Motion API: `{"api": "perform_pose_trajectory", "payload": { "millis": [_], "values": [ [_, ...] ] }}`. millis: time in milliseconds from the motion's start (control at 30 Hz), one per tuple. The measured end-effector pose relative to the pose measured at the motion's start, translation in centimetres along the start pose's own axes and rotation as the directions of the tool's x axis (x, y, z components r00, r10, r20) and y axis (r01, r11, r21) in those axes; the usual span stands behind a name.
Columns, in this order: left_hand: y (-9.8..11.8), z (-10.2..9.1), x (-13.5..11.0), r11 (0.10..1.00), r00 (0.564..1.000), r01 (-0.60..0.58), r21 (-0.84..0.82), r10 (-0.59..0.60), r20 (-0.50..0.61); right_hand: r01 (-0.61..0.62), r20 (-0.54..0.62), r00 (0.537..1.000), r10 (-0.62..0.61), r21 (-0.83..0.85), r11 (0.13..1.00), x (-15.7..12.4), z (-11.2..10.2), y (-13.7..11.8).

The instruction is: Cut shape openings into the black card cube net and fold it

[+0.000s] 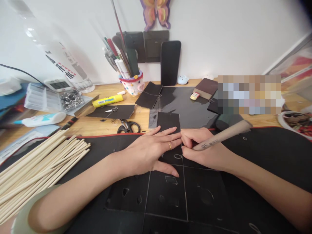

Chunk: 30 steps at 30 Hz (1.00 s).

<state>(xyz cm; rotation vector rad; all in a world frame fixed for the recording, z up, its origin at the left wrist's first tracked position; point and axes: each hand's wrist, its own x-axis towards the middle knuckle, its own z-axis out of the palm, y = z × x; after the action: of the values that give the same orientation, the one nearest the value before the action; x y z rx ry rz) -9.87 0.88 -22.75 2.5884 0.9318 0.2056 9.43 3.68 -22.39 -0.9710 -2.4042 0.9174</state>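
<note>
My left hand (151, 151) lies flat, fingers stretched out, pressing a black card sheet (168, 122) onto the black mat (268, 156). A ring sits on one finger. My right hand (204, 148) is closed round a beige craft knife or pen (224, 135), its tip at the card just beside my left fingertips. Cut-out shapes and scored lines show in the black card (168, 191) below my hands.
A bundle of wooden sticks (41, 169) lies at the left. Scissors (128, 126), a yellow glue stick (107, 100), a pen cup (131, 83), a phone (170, 61) against the wall, black card pieces (148, 96) and a dish (297, 122) at the right stand around.
</note>
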Motion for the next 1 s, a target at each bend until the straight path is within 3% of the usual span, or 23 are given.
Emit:
{"api": "perform_pose_trajectory", "payload": {
  "millis": [300, 567, 733, 867, 1000],
  "values": [
    [0.1, 0.2, 0.1, 0.997, 1.0, 0.002, 0.077, 0.0, -0.016, -0.086, -0.061, 0.994, 0.086, 0.009, 0.996, -0.3, 0.2, -0.9],
    [0.7, 0.9, -0.3, 0.999, 0.999, 0.037, 0.038, -0.035, -0.037, -0.191, -0.023, 0.981, 0.191, 0.011, 0.982, -0.3, -0.1, -2.1],
    [0.2, -0.8, 0.1, 0.998, 0.999, -0.047, 0.043, 0.046, 0.015, -0.214, -0.003, 0.977, 0.215, 0.076, 0.974, -0.4, -0.1, -2.1],
    [-0.9, -2.9, 1.6, 0.964, 0.989, -0.145, 0.224, 0.142, 0.031, -0.194, -0.022, 0.98, 0.196, 0.067, 0.979, -0.6, -0.1, -2.2],
    [-1.5, -4.0, 3.5, 0.855, 0.983, -0.169, 0.49, 0.181, 0.023, -0.177, -0.052, 0.983, 0.179, 0.039, 0.983, -0.7, 0.0, -2.4]
  ]
}}
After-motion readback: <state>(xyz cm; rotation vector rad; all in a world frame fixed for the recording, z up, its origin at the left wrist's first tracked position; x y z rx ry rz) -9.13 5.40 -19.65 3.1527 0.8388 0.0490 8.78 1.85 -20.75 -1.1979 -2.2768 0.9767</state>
